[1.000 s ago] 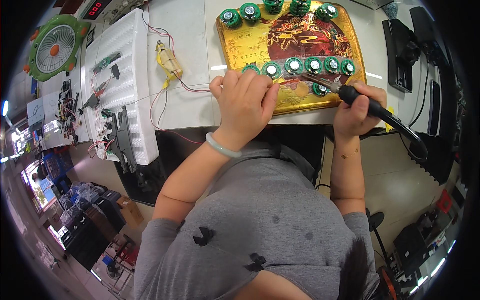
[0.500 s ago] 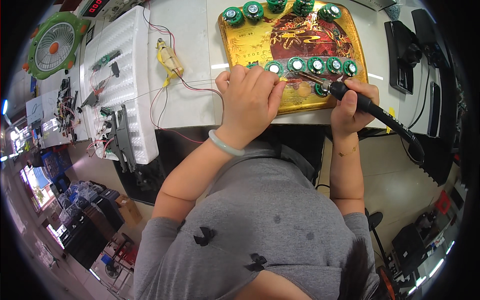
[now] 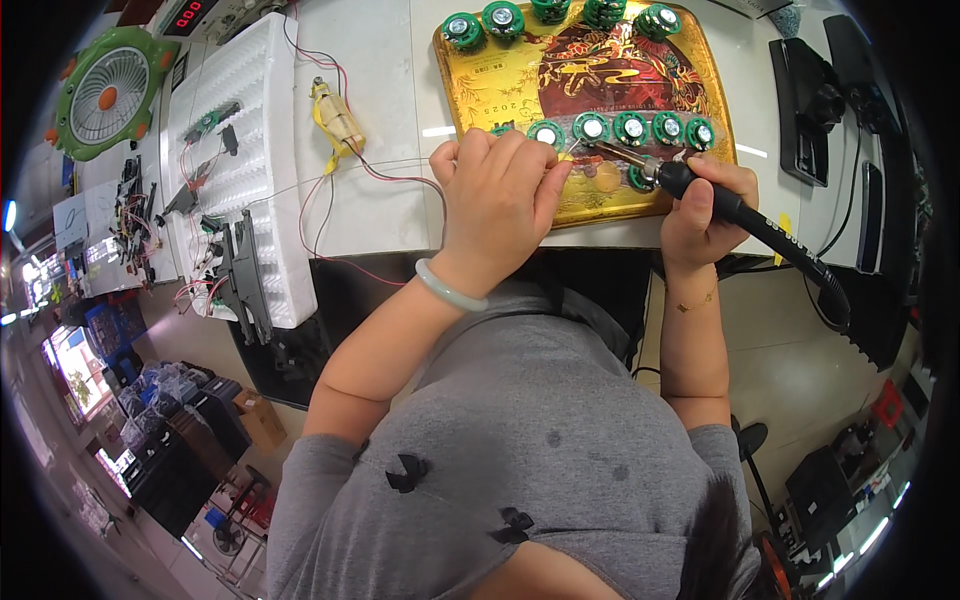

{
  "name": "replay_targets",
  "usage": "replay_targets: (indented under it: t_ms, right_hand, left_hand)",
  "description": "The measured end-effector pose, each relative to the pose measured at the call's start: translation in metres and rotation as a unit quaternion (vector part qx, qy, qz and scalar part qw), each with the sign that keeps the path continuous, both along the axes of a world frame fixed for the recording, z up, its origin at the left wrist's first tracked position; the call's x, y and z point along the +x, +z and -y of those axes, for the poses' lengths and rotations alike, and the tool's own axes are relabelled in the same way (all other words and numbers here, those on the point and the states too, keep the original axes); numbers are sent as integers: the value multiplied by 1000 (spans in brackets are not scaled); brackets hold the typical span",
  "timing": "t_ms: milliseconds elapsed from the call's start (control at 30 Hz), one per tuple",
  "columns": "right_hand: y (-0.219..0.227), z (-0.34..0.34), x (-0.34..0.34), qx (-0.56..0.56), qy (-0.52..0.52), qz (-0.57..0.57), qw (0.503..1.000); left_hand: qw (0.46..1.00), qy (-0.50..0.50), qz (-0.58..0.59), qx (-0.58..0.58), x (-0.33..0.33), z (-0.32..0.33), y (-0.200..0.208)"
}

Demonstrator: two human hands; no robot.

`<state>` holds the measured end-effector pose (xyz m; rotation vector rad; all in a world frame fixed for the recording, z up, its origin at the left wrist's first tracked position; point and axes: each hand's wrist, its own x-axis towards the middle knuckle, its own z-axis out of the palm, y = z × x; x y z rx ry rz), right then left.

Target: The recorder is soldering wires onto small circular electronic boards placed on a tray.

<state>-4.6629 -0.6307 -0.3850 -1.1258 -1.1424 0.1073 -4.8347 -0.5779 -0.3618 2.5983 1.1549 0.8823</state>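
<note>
My right hand [image 3: 707, 218] is closed around the black handle of a soldering iron [image 3: 690, 186]. Its metal tip points left, at the lower edge of a small round speaker [image 3: 591, 128] with a green rim and silver centre. Closed in a pinch, my left hand [image 3: 500, 190] holds a thin strand that looks like solder wire [image 3: 574, 146], its end close to the iron's tip. Whether tip and wire touch is too small to tell. Several such speakers form a row along a gold and red tray [image 3: 500, 80], and more stand at its far edge.
Left of the tray lie a yellow-taped bundle [image 3: 340, 120] with red and black wires and a white foam tray [image 3: 270, 110] with wired dark parts. A green fan [image 3: 108, 92] stands far left. Black devices [image 3: 800, 115] lie at right; the iron's cable [image 3: 825, 285] hangs over the table edge.
The gold and red tray and its speakers have shifted very slightly to the left. Both hands keep almost the same place and grip.
</note>
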Motion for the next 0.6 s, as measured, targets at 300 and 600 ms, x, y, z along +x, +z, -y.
replay_targets:
  t_ms: [300,600]
  right_hand:
    - [2,5,0,-22,23,-56,998]
    - [3,1,1,-17,-1,11,1000]
  left_hand:
    - [1000,-4,0,-5,1,-1,-1]
    - [1000,-3,-13,-9,2,-1,0]
